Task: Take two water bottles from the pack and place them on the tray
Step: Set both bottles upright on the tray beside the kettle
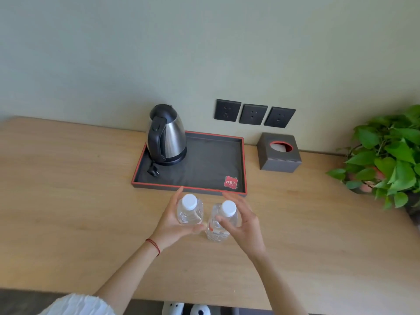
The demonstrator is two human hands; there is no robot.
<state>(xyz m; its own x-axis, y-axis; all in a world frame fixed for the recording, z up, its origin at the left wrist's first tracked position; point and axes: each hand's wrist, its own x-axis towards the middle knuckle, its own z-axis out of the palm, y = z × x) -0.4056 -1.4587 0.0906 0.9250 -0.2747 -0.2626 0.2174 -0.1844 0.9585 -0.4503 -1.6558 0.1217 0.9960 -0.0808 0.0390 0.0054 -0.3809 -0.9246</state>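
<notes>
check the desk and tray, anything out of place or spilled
No spills or damage. Only the kettle's plug lies loose on the tray, unplugged. Each hand holds an upright bottle: left hand, right hand.

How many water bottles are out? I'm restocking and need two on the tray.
2. One bottle is in the left hand, one bottle in the right hand, both just short of the tray. None hidden, apparently.

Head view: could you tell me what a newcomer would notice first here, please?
Two bottles, one in the left hand and one in the right hand, are held just short of the tray. A kettle stands on the tray's back left corner; a plant sits far right.
</notes>
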